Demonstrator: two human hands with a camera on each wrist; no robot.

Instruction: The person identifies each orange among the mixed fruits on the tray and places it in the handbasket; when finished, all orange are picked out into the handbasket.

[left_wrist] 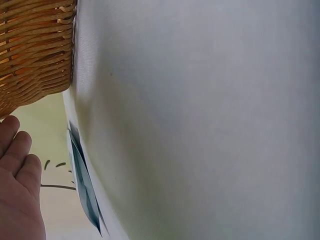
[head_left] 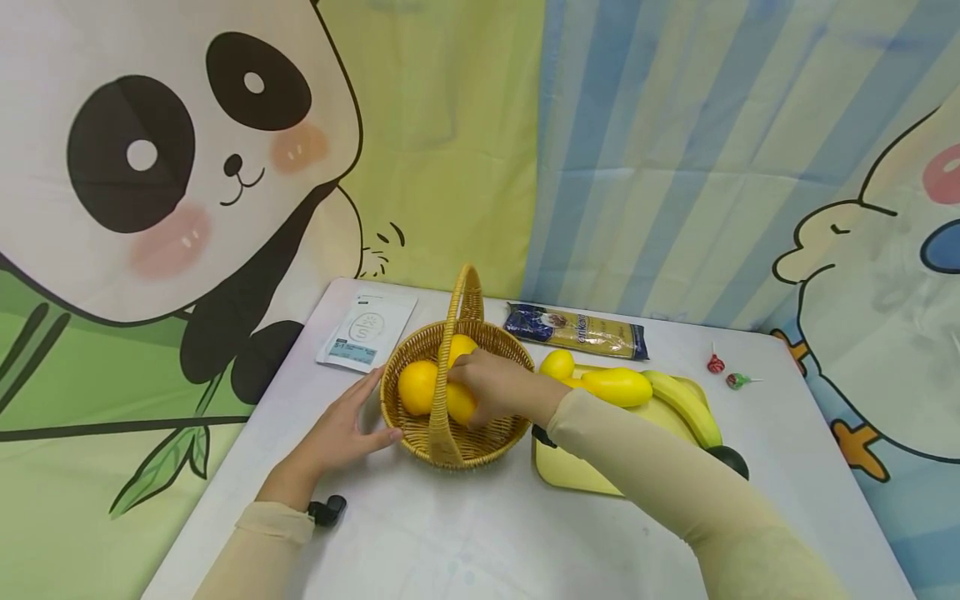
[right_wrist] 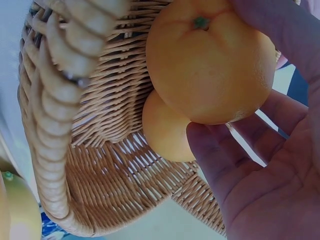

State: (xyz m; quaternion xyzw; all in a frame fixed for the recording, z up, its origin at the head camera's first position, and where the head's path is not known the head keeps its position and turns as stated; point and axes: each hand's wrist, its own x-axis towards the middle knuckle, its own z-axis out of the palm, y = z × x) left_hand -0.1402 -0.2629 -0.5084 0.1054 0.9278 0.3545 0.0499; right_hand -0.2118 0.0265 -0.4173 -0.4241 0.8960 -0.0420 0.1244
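Golden-brown woven wicker basket with an arched handle on the white cloth-covered surface = landmark. Right hand is down inside it, thumb and fingers curled round a round orange fruit with a green stem spot; held by its sides, probably for control within the narrow bowl. Another smooth orange fruit sits in the basket's left part, one more round orange-yellow fruit toward its back. Left hand is at the basket's left rim, fingers extended, gripping nothing, likely there to steady it; firm contact can't be confirmed. Right of the basket: pale yellow rectangular tray, seemingly keeping loose fruit together, with a small yellow lemon-like fruit, a long yellow mango-like fruit, a curved yellow banana and, at the side farthest from the basket, a dark green rounded item, part hidden by the sleeve. Farther right of the basket, a red lollipop and a green lollipop. Behind-left of the basket, white flat pouch with a blue label: round S-like logo, "S-1" or "5-1", rest too small. Behind-right, blue-and-gold plastic packet, lettering resembling "ankara", not certain.
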